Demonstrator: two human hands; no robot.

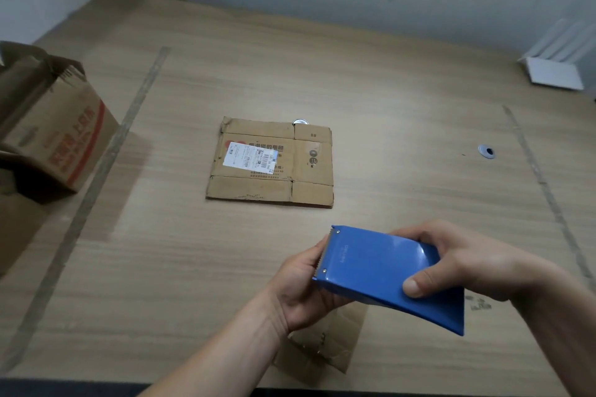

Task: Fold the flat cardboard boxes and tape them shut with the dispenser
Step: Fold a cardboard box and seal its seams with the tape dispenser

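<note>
Both hands grip blue tape dispenser [383,271]: right hand [464,264] fingers curled over top; left hand [303,287] fingers clamped at blade end.

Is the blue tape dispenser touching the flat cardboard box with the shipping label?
Apart. The head view shows bare table between the tape dispenser, held in both hands, and the flat cardboard box farther away.

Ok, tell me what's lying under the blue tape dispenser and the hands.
A piece of brown cardboard lies on the table beneath the blue tape dispenser. The left hand and forearm cover much of it, so its full shape is hidden.
</note>
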